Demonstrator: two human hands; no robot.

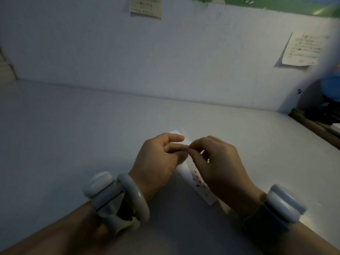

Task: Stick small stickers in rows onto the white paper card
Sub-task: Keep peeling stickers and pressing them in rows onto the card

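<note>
A long white paper card (pixel 185 172) lies on the table, running from under my hands toward the near right. Several small dark stickers (pixel 199 181) sit in rows on its near part. My left hand (pixel 160 161) hovers over the card with its thumb and fingers curled. My right hand (pixel 219 162) faces it, and the pinched fingertips of both hands meet above the card. Between them they pinch a tiny sticker piece, too small to make out. The middle of the card is hidden by my hands.
The white table (pixel 73 135) ends at a white back wall carrying two paper notes (pixel 145 7) (pixel 303 50). Dark clutter and a blue object (pixel 329 100) stand beyond the table's right edge. Both wrists carry bulky bands, and the left one also has a pale bangle (pixel 136 196).
</note>
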